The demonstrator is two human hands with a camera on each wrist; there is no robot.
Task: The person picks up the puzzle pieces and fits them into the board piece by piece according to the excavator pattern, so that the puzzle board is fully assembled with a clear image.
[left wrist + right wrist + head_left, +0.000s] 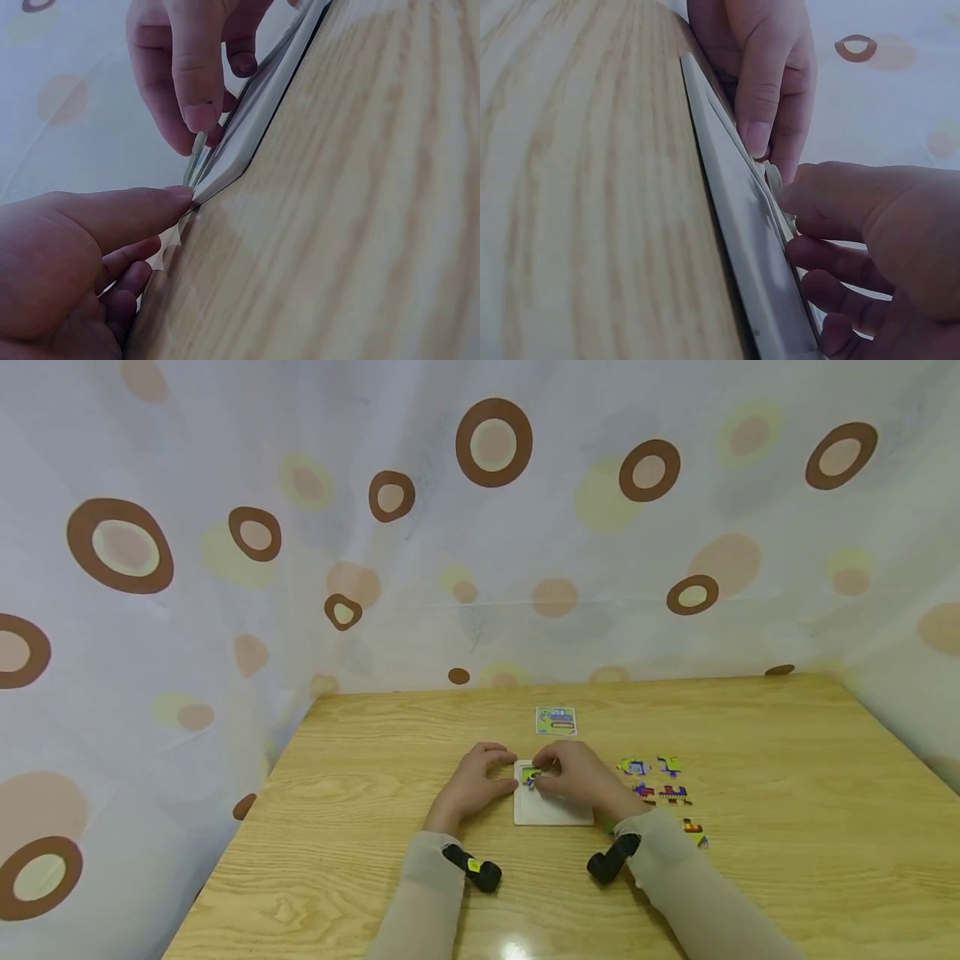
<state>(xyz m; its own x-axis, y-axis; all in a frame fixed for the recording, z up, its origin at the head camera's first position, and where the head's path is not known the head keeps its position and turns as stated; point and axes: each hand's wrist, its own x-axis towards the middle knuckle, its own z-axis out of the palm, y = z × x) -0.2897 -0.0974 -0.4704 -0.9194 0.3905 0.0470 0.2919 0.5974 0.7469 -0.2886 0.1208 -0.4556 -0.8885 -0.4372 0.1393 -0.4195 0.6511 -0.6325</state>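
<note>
In the head view a white puzzle tray [553,812] lies on the table in front of me. My right hand [576,774] is over its upper part, thumb and fingertips pinching a green puzzle piece [528,774] at the tray's upper left corner. The right wrist view shows that piece [773,180] tilted up on edge between thumb and fingers. My left hand [480,782] is at the tray's left side, thumb and index finger apart, their tips touching the edge. Seen from the left wrist, the left thumb [142,214] lies straight against the tray's corner [225,180].
Several loose puzzle pieces [673,794] lie to the right of the tray, some partly behind my right forearm. Beyond the tray lies a square picture card [556,721]. A patterned curtain [420,635] hangs around the wooden table [360,760].
</note>
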